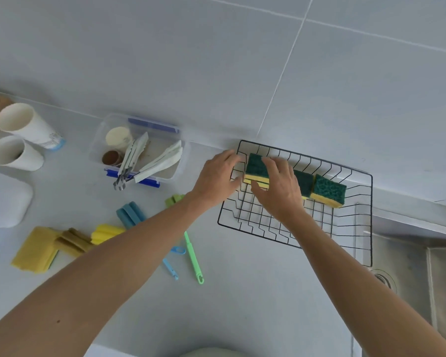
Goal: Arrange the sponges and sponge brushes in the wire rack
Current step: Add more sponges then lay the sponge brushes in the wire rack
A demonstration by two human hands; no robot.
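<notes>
Left of my fingers, sponge brushes (191, 253) wait on the surface. My left hand (216, 176) steadies the wire rack (358, 228), fingers relaxed. My right hand (278, 191) pinches a sponge (255, 168) by its sides: light, soft, squashy.

Two white paper cups (21, 136) lying at far left. Clear plastic container (139, 148) holding metal tongs (129, 161). Steel sink (407, 274) at right with drain (382, 278).
</notes>
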